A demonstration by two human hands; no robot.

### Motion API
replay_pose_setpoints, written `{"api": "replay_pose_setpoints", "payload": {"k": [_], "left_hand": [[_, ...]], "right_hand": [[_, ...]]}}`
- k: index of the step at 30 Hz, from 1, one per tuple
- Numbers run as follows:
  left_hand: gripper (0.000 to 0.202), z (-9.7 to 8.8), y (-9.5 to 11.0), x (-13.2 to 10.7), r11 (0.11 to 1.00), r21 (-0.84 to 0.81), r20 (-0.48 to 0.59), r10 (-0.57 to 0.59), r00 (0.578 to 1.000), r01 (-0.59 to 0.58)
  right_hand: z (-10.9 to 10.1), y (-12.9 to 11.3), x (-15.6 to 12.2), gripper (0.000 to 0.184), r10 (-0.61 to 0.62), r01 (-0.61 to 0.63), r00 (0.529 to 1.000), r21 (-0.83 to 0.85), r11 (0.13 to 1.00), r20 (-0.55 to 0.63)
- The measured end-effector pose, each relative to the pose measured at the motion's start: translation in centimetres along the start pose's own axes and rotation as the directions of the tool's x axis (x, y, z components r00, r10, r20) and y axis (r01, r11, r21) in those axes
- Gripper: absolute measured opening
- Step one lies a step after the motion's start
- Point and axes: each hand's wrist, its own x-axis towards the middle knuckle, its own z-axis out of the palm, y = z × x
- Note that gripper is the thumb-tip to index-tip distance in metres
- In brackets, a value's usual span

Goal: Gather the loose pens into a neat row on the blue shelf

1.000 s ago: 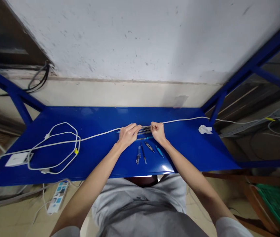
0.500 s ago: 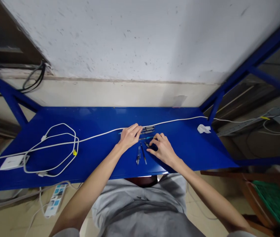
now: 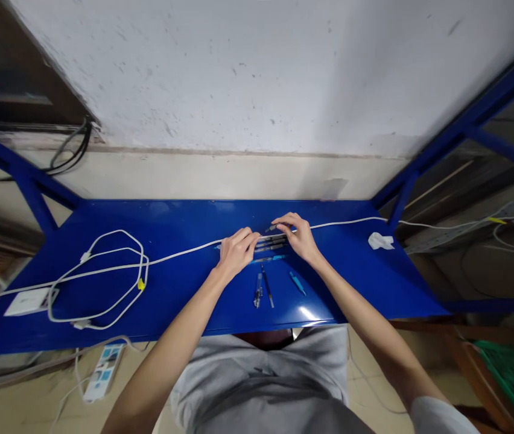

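My left hand (image 3: pixel 237 248) bends over the left ends of a row of pens with dark grips (image 3: pixel 277 242). Its thumb and fingers are pinched, and what sits between them is hidden. Just beyond the row, my right hand (image 3: pixel 300 234) is closed on a short dark pen part (image 3: pixel 271 228) that points left. Below the row lies a thin pen with blue parts (image 3: pixel 269 259). Nearer the front edge are a dark ink refill (image 3: pixel 267 287), a clear pen piece (image 3: pixel 257 290) beside it, and a short blue pen part (image 3: pixel 297 283).
A white cable (image 3: pixel 184 251) runs across the blue shelf (image 3: pixel 184 301), passing at the hands and looping at the left over a white box (image 3: pixel 26 301). Crumpled tissue (image 3: pixel 380 241) lies at the right. Behind is a wall (image 3: pixel 221 175); blue frame bars (image 3: pixel 402 196) flank the shelf.
My right hand has lifted the dark pen part and moved up to the far side of the row, uncovering the short blue part. My left hand stays nearly in place.
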Motion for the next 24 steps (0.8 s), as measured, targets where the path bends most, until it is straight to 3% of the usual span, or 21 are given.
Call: {"api": "replay_pose_setpoints", "payload": {"k": [7, 15, 20, 24], "left_hand": [[0.026, -0.1, 0.4, 0.4, 1.000, 0.024, 0.086, -0.015, 0.996, 0.013], [0.025, -0.5, 0.3, 0.6, 1.000, 0.004, 0.121, -0.023, 0.992, 0.022], [0.025, -0.5, 0.3, 0.7, 0.999, -0.034, 0.141, -0.027, 0.990, 0.032], [0.058, -0.4, 1.5, 0.8, 0.997, -0.030, 0.226, -0.065, 0.972, 0.073]], "right_hand": [[1.9, 2.1, -2.2, 0.025, 0.243, -0.231, 0.970, 0.298, 0.926, -0.003], [2.0, 1.5, -2.3, 0.024, 0.289, -0.294, 0.955, 0.354, 0.888, 0.069], [1.5, 0.6, -2.3, 0.023, 0.204, -0.214, 0.977, 0.255, 0.943, 0.063], [2.1, -0.8, -2.8, 0.019, -0.001, -0.018, 0.995, 0.201, 0.979, 0.095]]}}
